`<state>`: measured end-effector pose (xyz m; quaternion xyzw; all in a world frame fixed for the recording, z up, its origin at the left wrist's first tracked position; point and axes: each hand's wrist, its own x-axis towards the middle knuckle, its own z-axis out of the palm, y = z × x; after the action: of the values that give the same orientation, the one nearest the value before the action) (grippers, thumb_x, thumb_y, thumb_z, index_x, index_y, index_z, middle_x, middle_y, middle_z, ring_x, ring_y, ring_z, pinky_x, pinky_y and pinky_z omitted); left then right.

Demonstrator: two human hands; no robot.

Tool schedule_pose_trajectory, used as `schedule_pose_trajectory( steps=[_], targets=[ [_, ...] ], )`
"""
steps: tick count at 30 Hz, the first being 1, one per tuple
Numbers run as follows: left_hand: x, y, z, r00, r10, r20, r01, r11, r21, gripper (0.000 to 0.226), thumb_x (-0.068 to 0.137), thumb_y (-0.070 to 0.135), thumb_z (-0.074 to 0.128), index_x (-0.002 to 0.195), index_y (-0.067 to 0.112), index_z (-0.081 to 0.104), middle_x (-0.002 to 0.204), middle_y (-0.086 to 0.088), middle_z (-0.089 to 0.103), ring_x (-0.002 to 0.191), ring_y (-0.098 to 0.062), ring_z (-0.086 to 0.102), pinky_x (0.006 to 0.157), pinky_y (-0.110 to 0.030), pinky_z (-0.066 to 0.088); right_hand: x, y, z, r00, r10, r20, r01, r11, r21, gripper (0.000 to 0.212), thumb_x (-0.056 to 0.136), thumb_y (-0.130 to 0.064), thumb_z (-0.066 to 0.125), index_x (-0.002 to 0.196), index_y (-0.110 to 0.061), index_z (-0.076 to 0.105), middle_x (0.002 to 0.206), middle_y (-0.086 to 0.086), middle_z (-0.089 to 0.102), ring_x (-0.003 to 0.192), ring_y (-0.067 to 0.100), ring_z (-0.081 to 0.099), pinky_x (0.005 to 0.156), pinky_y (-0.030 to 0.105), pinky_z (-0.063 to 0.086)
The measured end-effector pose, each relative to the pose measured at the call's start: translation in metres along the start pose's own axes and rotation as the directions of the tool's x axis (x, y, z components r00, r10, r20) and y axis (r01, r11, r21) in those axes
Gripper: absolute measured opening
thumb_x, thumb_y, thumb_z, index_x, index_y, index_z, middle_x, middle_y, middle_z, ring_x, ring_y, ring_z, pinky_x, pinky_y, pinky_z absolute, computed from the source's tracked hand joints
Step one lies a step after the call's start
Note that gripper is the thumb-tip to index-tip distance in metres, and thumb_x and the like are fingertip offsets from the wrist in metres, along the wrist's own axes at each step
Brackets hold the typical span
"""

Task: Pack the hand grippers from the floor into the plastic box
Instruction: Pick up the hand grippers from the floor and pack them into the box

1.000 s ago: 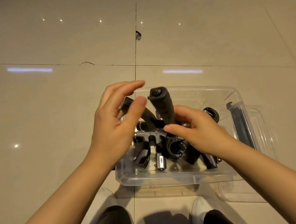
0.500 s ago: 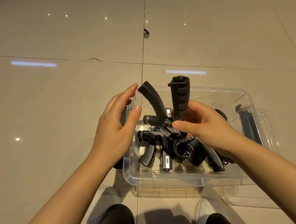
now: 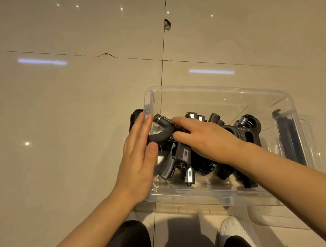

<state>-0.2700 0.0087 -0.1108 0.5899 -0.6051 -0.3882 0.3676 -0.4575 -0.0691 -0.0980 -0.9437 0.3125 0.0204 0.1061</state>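
In the box (image 3: 215,95), on the tiled floor (image 3: 56,114): a heap of black hand grippers (image 3: 181,157). Right hand (image 3: 206,139) lies flat on the heap, fingers straight, pressing. Left hand (image 3: 139,158) open, fingers straight against the box's left wall. Clear lid (image 3: 278,217) lies under the box.

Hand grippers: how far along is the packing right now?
Done: a pile of hand grippers already lies in the plastic box. In hand: the right hand presses one curved-handled gripper down onto the pile; the left hand rests flat against the box's left wall. Left: a dark object beside the box, mostly hidden, and the lid underneath, still off.
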Motion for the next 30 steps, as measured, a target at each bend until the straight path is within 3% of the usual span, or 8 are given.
schedule_pose_trajectory(
  steps=[4,8,12,17,22,26,28,30],
  targets=[
    [-0.001,-0.001,0.000,1.000,0.005,-0.018,-0.004,1.000,0.031,0.058,0.088,0.072,0.012,0.140,0.047,0.018,0.153,0.021,0.015,0.141,0.002,0.011,0.112,-0.011,0.008,-0.003,0.005,0.002,0.998,0.018,0.063,-0.024,0.995,0.099,0.043,0.075,-0.001,0.070,0.105,-0.018,0.045,0.137,0.017,0.046,0.072,0.030,0.062,0.049,0.030,0.049],
    [-0.002,0.000,-0.001,0.999,0.012,-0.053,-0.004,0.987,0.158,0.048,0.092,0.060,0.022,0.133,0.042,0.038,0.152,0.023,0.016,0.140,0.001,0.014,0.108,-0.006,0.008,-0.015,0.008,0.005,0.992,-0.021,0.123,0.015,0.999,0.048,0.038,0.069,0.000,0.072,0.104,-0.013,0.062,0.139,0.016,0.048,0.087,0.032,0.066,0.060,0.033,0.055],
    [-0.003,-0.001,0.000,0.996,0.043,-0.078,-0.020,0.961,0.277,0.044,0.092,0.049,0.032,0.125,0.032,0.057,0.153,0.012,0.022,0.139,-0.006,0.020,0.111,-0.024,0.019,-0.023,0.008,0.017,0.989,-0.031,0.146,0.027,0.999,0.027,0.029,0.080,-0.017,0.062,0.107,-0.012,0.067,0.143,0.013,0.045,0.117,0.031,0.057,0.098,0.041,0.044],
    [-0.002,0.002,-0.002,0.999,0.043,-0.016,-0.032,0.894,0.447,0.046,0.088,0.051,0.037,0.124,0.031,0.059,0.156,0.005,0.018,0.142,-0.017,0.018,0.110,-0.049,0.028,-0.020,0.005,0.027,0.990,0.022,0.136,-0.019,0.999,-0.027,0.038,0.089,-0.031,0.033,0.102,-0.017,0.066,0.142,0.007,0.047,0.120,0.028,0.055,0.100,0.047,0.041],
    [-0.004,0.008,-0.004,0.997,0.031,0.076,-0.074,0.731,0.678,0.054,0.083,0.055,0.037,0.126,0.029,0.057,0.158,-0.005,0.011,0.145,-0.024,0.006,0.113,-0.051,0.015,-0.028,0.003,0.013,0.980,0.159,0.117,-0.169,0.982,0.082,0.043,0.091,-0.032,0.052,0.132,-0.021,0.051,0.149,0.007,0.037,0.134,0.028,0.039,0.110,0.046,0.028],
    [0.008,0.025,0.000,0.942,0.176,0.286,-0.336,0.531,0.778,0.057,0.078,0.049,0.044,0.126,0.021,0.056,0.151,-0.013,0.031,0.140,-0.033,0.025,0.111,-0.057,0.021,-0.064,0.014,-0.018,0.828,0.559,0.041,-0.559,0.818,0.136,0.058,0.088,-0.038,0.058,0.141,-0.027,0.036,0.151,0.002,0.030,0.135,0.023,0.030,0.106,0.038,0.033],
    [0.017,0.041,0.014,0.918,0.127,0.376,-0.376,0.581,0.722,0.060,0.081,0.052,0.045,0.132,0.022,0.051,0.148,-0.013,0.036,0.137,-0.032,0.033,0.108,-0.053,0.031,-0.082,0.015,-0.022,0.733,0.661,0.160,-0.675,0.735,0.062,0.070,0.083,-0.049,0.061,0.143,-0.030,0.029,0.151,0.002,0.026,0.134,0.026,0.030,0.103,0.039,0.036],
    [0.025,0.049,0.032,0.892,-0.053,0.448,-0.302,0.669,0.680,0.071,0.087,0.061,0.043,0.147,0.029,0.023,0.158,-0.008,0.009,0.144,-0.029,0.012,0.112,-0.048,0.026,-0.090,0.012,-0.014,0.654,0.695,0.298,-0.739,0.672,0.054,0.085,0.076,-0.058,0.064,0.145,-0.032,0.022,0.152,0.003,0.021,0.134,0.028,0.031,0.099,0.041,0.040]
  ],
)
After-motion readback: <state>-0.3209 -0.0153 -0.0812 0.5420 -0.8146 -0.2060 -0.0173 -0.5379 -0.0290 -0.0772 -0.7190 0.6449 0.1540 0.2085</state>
